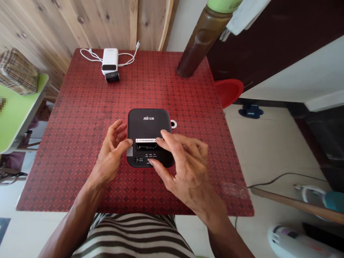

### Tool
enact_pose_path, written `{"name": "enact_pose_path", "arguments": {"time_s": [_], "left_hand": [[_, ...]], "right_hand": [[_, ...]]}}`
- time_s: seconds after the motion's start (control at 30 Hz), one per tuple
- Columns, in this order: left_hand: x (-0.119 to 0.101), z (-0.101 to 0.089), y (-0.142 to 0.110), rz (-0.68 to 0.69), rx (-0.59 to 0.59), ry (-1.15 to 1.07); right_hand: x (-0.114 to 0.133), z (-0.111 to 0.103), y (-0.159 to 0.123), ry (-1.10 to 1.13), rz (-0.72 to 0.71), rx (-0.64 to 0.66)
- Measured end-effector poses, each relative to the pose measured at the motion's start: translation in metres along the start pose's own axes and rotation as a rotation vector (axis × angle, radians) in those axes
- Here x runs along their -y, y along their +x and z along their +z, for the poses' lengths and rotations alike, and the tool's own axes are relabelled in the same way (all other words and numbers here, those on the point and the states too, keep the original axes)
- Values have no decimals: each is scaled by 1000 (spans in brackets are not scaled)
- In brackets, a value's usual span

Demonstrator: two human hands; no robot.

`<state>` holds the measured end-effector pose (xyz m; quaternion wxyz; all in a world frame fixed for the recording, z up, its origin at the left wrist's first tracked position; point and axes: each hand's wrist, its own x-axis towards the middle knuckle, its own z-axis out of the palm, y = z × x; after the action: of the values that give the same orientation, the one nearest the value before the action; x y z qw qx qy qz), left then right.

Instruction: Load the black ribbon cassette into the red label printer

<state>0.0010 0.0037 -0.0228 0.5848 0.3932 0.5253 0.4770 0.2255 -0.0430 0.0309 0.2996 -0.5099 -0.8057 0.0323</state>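
A small black square printer (149,127) with rounded corners and white lettering lies on the red patterned table (80,179). A white printed strip (146,141) runs along its dark slot. At its left edge, my left hand (109,156) grips it, thumb on the top face and fingers curled at the side. My right hand (188,168) reaches over the lower right part with fingers apart. Its index fingertip touches the right end of the strip, and its thumb tip rests near the small button markings. A white round piece with a dark centre (173,124) shows beside the printer's right side.
A white power bank (110,57) with a cable and a small black block (112,76) are at the back left. A tall brown bottle (197,43) with a green lid stands at the back right. Past the right edge is a red stool (229,89).
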Motion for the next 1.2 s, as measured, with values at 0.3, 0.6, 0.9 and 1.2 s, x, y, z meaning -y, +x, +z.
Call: {"name": "enact_pose_path", "arguments": {"time_s": [0.3,0.6,0.9,1.2], "left_hand": [[0,3,-13,-5,-62,6],[5,-4,-38,15,19,43],[-3,-4,-34,13,34,69],[-7,7,-36,-31,-28,17]], "right_hand": [[-12,7,-22,172,50,-131],[-7,30,-57,356,433,-153],[-2,31,-60,333,452,-164],[0,31,-60,312,431,-178]]}}
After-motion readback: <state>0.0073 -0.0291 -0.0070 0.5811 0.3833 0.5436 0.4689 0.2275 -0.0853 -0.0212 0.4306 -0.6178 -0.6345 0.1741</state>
